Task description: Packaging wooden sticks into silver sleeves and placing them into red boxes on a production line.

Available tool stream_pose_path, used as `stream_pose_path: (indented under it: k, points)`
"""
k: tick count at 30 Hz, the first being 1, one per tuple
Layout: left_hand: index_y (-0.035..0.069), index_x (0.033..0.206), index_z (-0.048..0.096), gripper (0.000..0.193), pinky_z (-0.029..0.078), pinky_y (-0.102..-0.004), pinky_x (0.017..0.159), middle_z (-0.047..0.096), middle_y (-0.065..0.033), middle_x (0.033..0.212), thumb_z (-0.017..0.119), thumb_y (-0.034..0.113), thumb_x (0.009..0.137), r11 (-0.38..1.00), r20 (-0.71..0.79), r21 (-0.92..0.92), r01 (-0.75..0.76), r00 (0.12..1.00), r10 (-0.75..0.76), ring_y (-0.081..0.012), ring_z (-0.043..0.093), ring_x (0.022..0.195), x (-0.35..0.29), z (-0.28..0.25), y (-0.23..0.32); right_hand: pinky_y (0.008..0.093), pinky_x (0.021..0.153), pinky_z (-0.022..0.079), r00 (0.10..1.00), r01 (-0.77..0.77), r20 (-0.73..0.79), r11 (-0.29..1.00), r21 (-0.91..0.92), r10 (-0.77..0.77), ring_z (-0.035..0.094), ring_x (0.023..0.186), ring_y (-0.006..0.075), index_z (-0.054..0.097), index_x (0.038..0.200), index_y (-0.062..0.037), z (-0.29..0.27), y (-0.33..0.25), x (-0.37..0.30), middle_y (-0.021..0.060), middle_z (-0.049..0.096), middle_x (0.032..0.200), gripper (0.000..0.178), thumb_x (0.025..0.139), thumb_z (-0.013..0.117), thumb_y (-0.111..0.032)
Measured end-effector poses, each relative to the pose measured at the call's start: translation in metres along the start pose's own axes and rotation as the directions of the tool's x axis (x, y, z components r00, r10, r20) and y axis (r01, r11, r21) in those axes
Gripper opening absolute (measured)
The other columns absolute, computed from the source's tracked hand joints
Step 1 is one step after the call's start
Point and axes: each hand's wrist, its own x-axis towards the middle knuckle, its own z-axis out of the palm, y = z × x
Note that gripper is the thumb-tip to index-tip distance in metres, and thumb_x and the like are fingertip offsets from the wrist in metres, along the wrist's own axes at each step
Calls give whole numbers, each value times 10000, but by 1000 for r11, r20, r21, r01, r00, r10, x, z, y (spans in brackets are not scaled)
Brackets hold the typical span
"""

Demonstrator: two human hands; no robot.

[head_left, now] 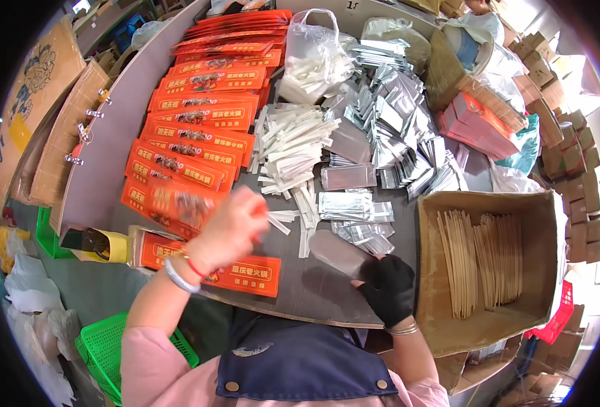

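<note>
My left hand (229, 230), bare with a red string and a bangle at the wrist, is over the front of a column of orange printed packets (184, 173). Motion smears its fingers, so whether they grip anything cannot be told. Below that wrist lies another orange packet (249, 275) at the table's near edge. In a black fingerless glove, my right hand (389, 285) closes its thumb and fingertips at the right end of a flat greyish clear sleeve (339, 252). Silver sachets (355, 207) and white paper-wrapped strips (293, 146) lie beyond the sleeve.
A cardboard box (429, 271) of wooden sticks (500, 261) stands at the right. Behind the strips is a clear plastic bag (317, 57). A wall panel (103, 152) with clips bounds the left side. A green crate (103, 346) sits low at left; another person (483, 20) is at far right.
</note>
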Motion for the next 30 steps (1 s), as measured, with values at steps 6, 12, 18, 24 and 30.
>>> stream_pose_path:
  k: [6,12,18,24,30]
  points:
    - [46,1170,631,647,255,-555,1109,474,-177,1341,847,349,642,865,-65,-78,497,863,-501,-384,370,1304,-64,75,52,439,889,374,988,111,119,991,-76,-102,567,949,286,602,1103,-90,-5,-24,-1,92,609,991,613,627,826,-403]
    - [12,1316,519,905,162,-608,1124,468,-160,1363,847,485,617,801,-140,-165,576,790,-597,-372,357,1322,-72,102,52,449,948,332,958,126,270,988,-85,-99,558,978,267,602,1135,-99,-8,-25,-3,72,604,1031,621,657,813,-434]
    - [-8,1341,478,927,129,-622,1124,454,-171,1379,832,490,645,785,-72,-189,590,789,-610,-388,322,1349,-68,95,57,455,947,338,941,130,321,990,-52,-107,561,985,277,601,1152,-90,-9,-29,-3,86,607,1036,634,669,805,-445]
    - [-15,1371,457,935,76,-615,1148,416,-189,1460,839,449,654,795,-47,-205,571,806,-591,-398,290,1397,-64,92,58,454,892,372,924,247,267,960,136,-275,548,973,327,606,1111,-57,59,-55,8,125,609,1040,676,638,826,-487]
    - [36,1267,576,531,358,-494,1070,523,-194,1347,731,163,776,938,-150,-172,302,933,-328,-426,416,1276,-30,80,3,486,957,383,994,63,-77,988,-140,-74,533,1104,387,548,1269,-40,36,27,5,198,582,1159,768,700,803,-487]
